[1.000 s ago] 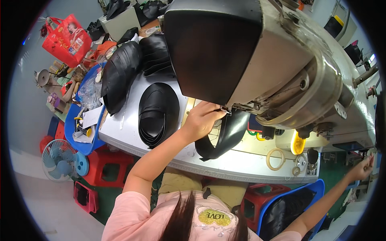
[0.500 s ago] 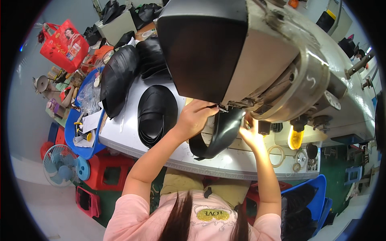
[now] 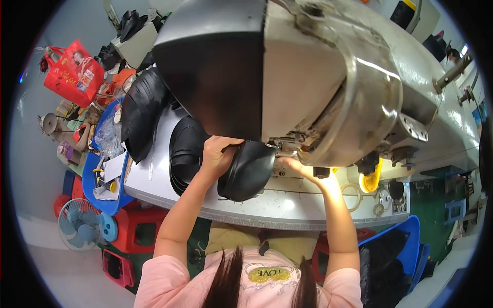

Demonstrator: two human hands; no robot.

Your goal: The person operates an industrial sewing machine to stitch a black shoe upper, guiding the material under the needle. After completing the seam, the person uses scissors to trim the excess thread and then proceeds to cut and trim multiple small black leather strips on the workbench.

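1. Under the head of a large grey sewing machine (image 3: 328, 77), on a pale worktable (image 3: 287, 208), lies a curved black leather piece (image 3: 249, 172) with its upper edge pushed in toward the needle area.
2. At the leather piece's upper left edge, the left hand (image 3: 215, 154) has its fingers curled and closed on the material, thumb side toward the machine.
3. Beside the needle area, at the right end of the leather piece, the right hand (image 3: 298, 167) lies low on the table; bright light falls on it and the machine's base hides its fingers, so I cannot tell whether they are together or apart, nor whether they grip the leather.
4. Left of the left hand, a stack of black leather pieces (image 3: 186, 151) rests on the table, touching or almost touching the wrist.
5. Farther left, a larger heap of black leather (image 3: 141, 110) lies across the table's corner and over a blue bin (image 3: 92, 179).
6. Near the upper left rim hangs a red bag (image 3: 69, 72).
7. Down on the floor at the left stands a small blue fan (image 3: 79, 231), next to red plastic stools (image 3: 136, 228).
8. Right of the right forearm, a yellow object (image 3: 371, 180) sits under the machine, with a ring of tape (image 3: 352, 195) just beside it on the table.
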